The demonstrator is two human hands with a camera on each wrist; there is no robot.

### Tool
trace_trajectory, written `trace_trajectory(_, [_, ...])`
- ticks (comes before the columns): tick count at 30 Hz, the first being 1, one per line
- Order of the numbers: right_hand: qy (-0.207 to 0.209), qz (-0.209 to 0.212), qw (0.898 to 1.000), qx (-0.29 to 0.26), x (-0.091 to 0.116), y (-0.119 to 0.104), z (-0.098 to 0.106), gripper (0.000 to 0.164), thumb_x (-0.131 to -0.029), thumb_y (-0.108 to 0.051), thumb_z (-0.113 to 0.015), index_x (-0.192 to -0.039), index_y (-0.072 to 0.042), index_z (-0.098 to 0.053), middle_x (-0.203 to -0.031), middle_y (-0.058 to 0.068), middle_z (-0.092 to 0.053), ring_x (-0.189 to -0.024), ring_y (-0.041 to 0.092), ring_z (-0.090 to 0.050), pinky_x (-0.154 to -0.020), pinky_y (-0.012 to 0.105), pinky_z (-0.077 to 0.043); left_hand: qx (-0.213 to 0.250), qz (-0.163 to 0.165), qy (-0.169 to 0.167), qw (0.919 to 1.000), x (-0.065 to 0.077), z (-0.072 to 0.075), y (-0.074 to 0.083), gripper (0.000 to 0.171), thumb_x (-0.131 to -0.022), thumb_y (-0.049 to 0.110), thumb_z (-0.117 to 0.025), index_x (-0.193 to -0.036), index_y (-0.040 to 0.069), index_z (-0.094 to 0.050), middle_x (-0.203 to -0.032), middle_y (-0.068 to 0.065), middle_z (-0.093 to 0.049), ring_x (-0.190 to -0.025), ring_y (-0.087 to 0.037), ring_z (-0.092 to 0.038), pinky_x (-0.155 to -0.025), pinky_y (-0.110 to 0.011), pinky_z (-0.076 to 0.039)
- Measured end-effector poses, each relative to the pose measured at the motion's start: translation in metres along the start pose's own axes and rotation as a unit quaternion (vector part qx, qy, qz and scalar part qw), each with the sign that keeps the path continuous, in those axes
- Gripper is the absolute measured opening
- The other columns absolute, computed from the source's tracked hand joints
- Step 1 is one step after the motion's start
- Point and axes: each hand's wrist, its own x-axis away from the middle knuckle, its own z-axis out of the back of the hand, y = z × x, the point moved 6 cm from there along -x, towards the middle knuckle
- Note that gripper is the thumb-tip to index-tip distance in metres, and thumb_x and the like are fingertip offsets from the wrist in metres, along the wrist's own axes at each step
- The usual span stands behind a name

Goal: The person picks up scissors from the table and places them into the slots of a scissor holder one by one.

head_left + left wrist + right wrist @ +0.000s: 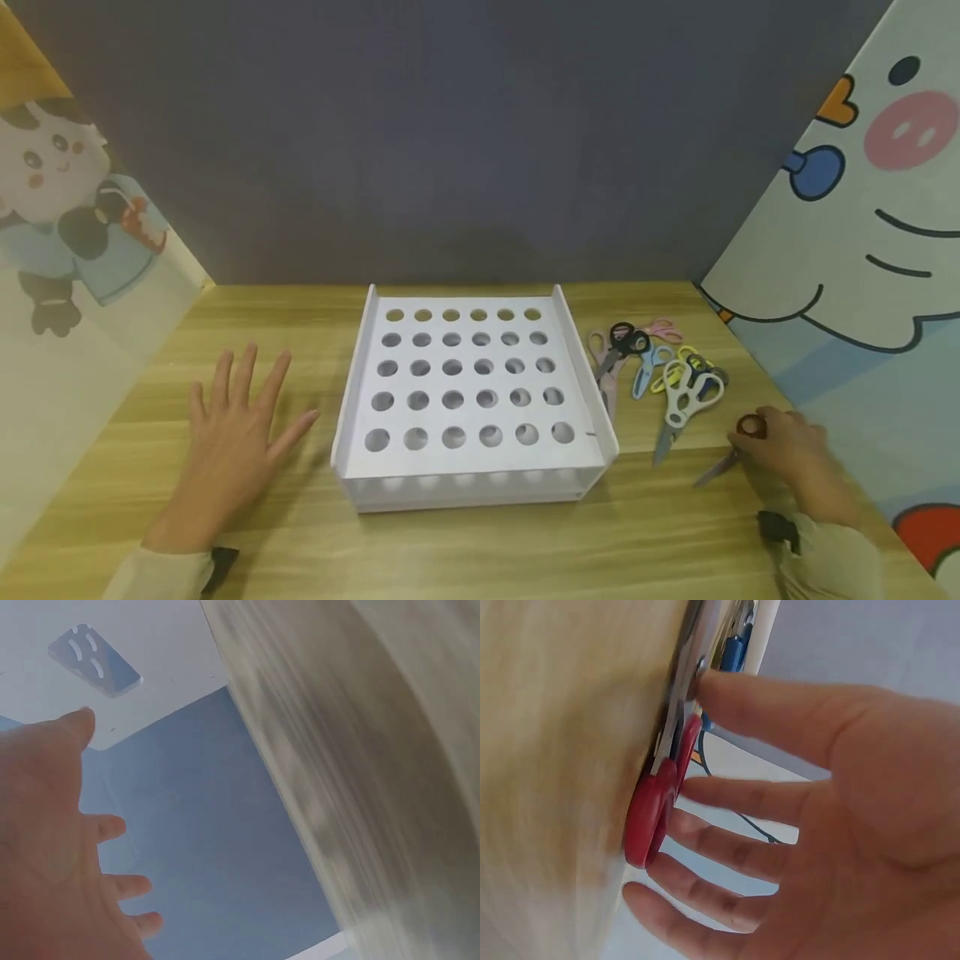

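Observation:
My left hand [232,433] is spread flat over the table to the left of the white rack, its fingers straight and apart, holding nothing. On the far right, my right hand [787,450] pinches a pair of scissors [751,427] with red handles, low at the tabletop. In the right wrist view the thumb is at the scissors' pivot and the other fingertips meet the red handles [649,814]. The blades point toward the front left. White-handled scissors [678,404] lie left of that hand, part of a loose group of several pairs.
The white rack [468,462], with rows of round holes, stands mid-table. Beside its right edge lie black-handled scissors [627,340], light blue scissors [652,362], pink scissors [663,330] and yellow ones [696,360]. A grey panel [450,150] closes off the back; printed walls flank both sides.

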Motion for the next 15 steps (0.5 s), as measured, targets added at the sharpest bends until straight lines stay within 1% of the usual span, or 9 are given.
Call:
trace_trajectory(3, [-0.004,0.002,1.0,0.0,-0.001,0.001,-0.004,0.043,-0.09,-0.028,-0.066,-0.094,0.014,-0.057,-0.088,0.035,-0.06,-0.087,0.055,-0.055,-0.072,0.065,-0.039,0.006,0.003,-0.003,1.0,0.002,-0.002,-0.001,0.079,-0.095,0.053,-0.058,-0.158,0.016,-0.027,-0.16,-0.026,-0.017,-0.148,-0.046,-0.006,-0.109,-0.077,-0.002])
trace_trajectory(5, [-0.006,0.003,1.0,-0.002,-0.002,0.0,-0.005,0.036,-0.09,-0.028,-0.066,-0.083,0.006,-0.056,-0.08,0.026,-0.06,-0.081,0.048,-0.057,-0.068,0.062,-0.04,0.014,0.005,-0.006,0.9999,0.003,-0.003,-0.001,0.077,-0.096,0.05,-0.057,-0.158,0.016,-0.027,-0.159,-0.027,-0.018,-0.148,-0.047,-0.009,-0.109,-0.076,-0.003])
trace_trajectory(7, [-0.008,0.003,1.0,-0.003,-0.002,-0.001,-0.006,0.034,-0.09,-0.029,-0.066,-0.076,-0.001,-0.054,-0.074,0.018,-0.058,-0.074,0.04,-0.056,-0.065,0.057,-0.041,0.036,0.004,-0.003,0.9993,0.002,-0.004,-0.001,0.074,-0.098,0.045,-0.058,-0.158,0.014,-0.028,-0.158,-0.028,-0.021,-0.146,-0.047,-0.015,-0.109,-0.076,-0.007])
trace_trajectory(9, [-0.004,0.005,1.0,-0.011,-0.002,-0.004,-0.005,0.033,-0.089,-0.028,-0.065,-0.071,-0.005,-0.05,-0.069,0.01,-0.053,-0.067,0.031,-0.053,-0.061,0.049,-0.04,0.08,0.005,0.003,0.9968,0.001,-0.003,0.002,0.069,-0.098,0.038,-0.06,-0.156,0.012,-0.032,-0.156,-0.028,-0.026,-0.143,-0.049,-0.022,-0.108,-0.075,-0.013])
trace_trajectory(10, [0.006,0.003,1.0,-0.016,-0.002,-0.004,-0.004,0.031,-0.088,-0.027,-0.066,-0.072,-0.005,-0.05,-0.068,0.007,-0.052,-0.066,0.027,-0.05,-0.059,0.044,-0.04,0.111,0.006,0.004,0.9938,0.0,-0.003,0.003,0.066,-0.099,0.035,-0.06,-0.155,0.011,-0.034,-0.155,-0.027,-0.028,-0.141,-0.049,-0.026,-0.108,-0.074,-0.015])
trace_trajectory(12, [0.036,0.002,0.999,-0.026,-0.001,-0.006,0.001,0.029,-0.086,-0.026,-0.068,-0.076,-0.002,-0.056,-0.068,0.005,-0.054,-0.064,0.023,-0.049,-0.057,0.037,-0.038,0.179,0.011,0.004,0.9837,-0.002,-0.002,0.008,0.06,-0.099,0.027,-0.061,-0.153,0.01,-0.038,-0.154,-0.025,-0.033,-0.14,-0.047,-0.03,-0.11,-0.069,-0.019])
trace_trajectory(13, [0.052,0.002,0.998,-0.035,0.0,-0.006,0.005,0.028,-0.084,-0.025,-0.069,-0.082,0.001,-0.059,-0.07,0.006,-0.057,-0.065,0.023,-0.05,-0.057,0.035,-0.038,0.216,0.014,0.002,0.9764,-0.002,-0.001,0.011,0.057,-0.1,0.024,-0.06,-0.151,0.01,-0.04,-0.153,-0.022,-0.036,-0.139,-0.045,-0.032,-0.114,-0.061,-0.023])
trace_trajectory(14, [0.069,0.002,0.997,-0.043,0.001,-0.007,0.008,0.029,-0.084,-0.024,-0.07,-0.086,0.004,-0.061,-0.071,0.007,-0.058,-0.066,0.022,-0.051,-0.057,0.033,-0.038,0.254,0.016,-0.002,0.967,-0.003,0.0,0.015,0.054,-0.101,0.02,-0.059,-0.151,0.01,-0.041,-0.153,-0.02,-0.038,-0.139,-0.042,-0.034,-0.116,-0.052,-0.026])
trace_trajectory(15, [0.089,0.003,0.995,-0.048,0.003,-0.008,0.011,0.032,-0.083,-0.022,-0.072,-0.09,0.007,-0.062,-0.072,0.01,-0.06,-0.066,0.024,-0.052,-0.057,0.034,-0.039,0.29,0.017,-0.007,0.9568,-0.004,0.0,0.019,0.051,-0.102,0.017,-0.056,-0.15,0.01,-0.041,-0.153,-0.018,-0.04,-0.139,-0.038,-0.036,-0.117,-0.043,-0.029])
